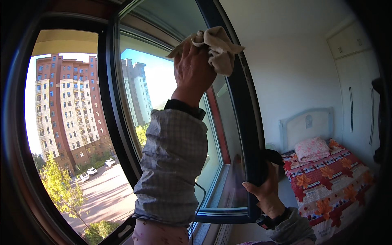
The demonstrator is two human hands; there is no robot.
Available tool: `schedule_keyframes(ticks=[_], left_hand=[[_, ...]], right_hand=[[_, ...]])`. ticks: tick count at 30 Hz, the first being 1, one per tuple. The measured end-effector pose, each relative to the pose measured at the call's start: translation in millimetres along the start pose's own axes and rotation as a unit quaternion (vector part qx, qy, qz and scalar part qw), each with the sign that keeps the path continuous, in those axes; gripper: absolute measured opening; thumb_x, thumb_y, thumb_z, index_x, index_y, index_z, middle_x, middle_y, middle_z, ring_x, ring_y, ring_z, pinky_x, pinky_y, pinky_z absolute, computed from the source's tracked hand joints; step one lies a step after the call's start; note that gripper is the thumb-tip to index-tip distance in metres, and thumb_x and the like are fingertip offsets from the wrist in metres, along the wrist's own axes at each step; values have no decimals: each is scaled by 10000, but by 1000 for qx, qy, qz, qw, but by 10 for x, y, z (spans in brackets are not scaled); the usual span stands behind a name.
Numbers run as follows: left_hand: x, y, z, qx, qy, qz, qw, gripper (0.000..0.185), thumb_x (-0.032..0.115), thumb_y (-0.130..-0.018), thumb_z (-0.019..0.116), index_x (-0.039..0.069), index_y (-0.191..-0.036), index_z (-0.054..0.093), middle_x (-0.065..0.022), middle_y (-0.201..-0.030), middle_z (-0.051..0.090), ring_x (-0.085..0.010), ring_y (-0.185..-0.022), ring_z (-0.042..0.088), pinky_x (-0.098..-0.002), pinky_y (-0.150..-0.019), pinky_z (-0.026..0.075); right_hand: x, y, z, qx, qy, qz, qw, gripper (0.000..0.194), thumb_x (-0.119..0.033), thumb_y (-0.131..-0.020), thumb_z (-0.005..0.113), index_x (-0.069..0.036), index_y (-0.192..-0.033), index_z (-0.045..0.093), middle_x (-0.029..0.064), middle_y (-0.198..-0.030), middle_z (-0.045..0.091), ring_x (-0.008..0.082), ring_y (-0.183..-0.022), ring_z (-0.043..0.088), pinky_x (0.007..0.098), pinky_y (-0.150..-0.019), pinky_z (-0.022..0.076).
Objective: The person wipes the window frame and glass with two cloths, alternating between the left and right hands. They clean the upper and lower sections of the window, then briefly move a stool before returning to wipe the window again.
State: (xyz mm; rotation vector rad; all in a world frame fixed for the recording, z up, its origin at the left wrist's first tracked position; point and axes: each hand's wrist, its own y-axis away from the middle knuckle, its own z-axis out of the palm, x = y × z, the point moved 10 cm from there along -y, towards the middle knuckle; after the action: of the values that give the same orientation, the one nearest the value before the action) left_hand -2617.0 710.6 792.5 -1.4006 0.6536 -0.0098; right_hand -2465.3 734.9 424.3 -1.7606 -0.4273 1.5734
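Note:
My left hand [193, 69] is raised high against the glass pane of an inward-opened window sash [249, 122], its fingers pressed on a crumpled beige cloth [222, 46]. Part of the cloth bunches to the right of the hand, close to the sash's dark frame. Lower right, my right hand [268, 186] grips the edge of that frame, thumb on the near side; its other fingers are mostly hidden behind the frame. A dark item, unclear in kind, shows beside those fingers. Both wrists wear dark bands below grey checked sleeves.
Left of the sash stands the fixed window frame [122, 147], with apartment buildings [70, 104] and parked cars outside. A stone windowsill [200, 234] lies below. To the right are a bed with a patterned cover [330, 183], a pink pillow [312, 149] and a white wardrobe [356, 92].

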Motion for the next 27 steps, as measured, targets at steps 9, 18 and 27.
schedule_keyframes(ticks=[9, 18, 27], left_hand=[[100, 55, -12, -32, 35, -5, 999, 556, 247, -887, 751, 144, -1403, 572, -98, -1473, 513, -309, -1419, 432, -523, -1163, 331], [424, 684, -221, 41, 9, 77, 996, 555, 242, -823, 807, 113, -1337, 639, -121, -1426, 566, -337, -1411, 451, -536, -1164, 327], [-102, -212, -16, -17, -23, -33, 999, 520, 352, -957, 669, 203, -1446, 569, -69, -1488, 532, -287, -1411, 450, -507, -1153, 306]], right_hand=[[-94, 42, -24, -4, -25, -9, 1000, 995, -376, -732, 883, 1, -1495, 369, 186, -1300, 486, 339, -1180, 532, 459, -1025, 466], [-95, 43, -35, -5, 17, -48, 999, 994, -386, -737, 871, 19, -1490, 362, 197, -1280, 489, 358, -1171, 536, 466, -1016, 470], [35, 19, -49, 26, 76, -81, 993, 1032, -440, -722, 888, -10, -1496, 358, 176, -1270, 511, 309, -1133, 564, 426, -940, 531]])
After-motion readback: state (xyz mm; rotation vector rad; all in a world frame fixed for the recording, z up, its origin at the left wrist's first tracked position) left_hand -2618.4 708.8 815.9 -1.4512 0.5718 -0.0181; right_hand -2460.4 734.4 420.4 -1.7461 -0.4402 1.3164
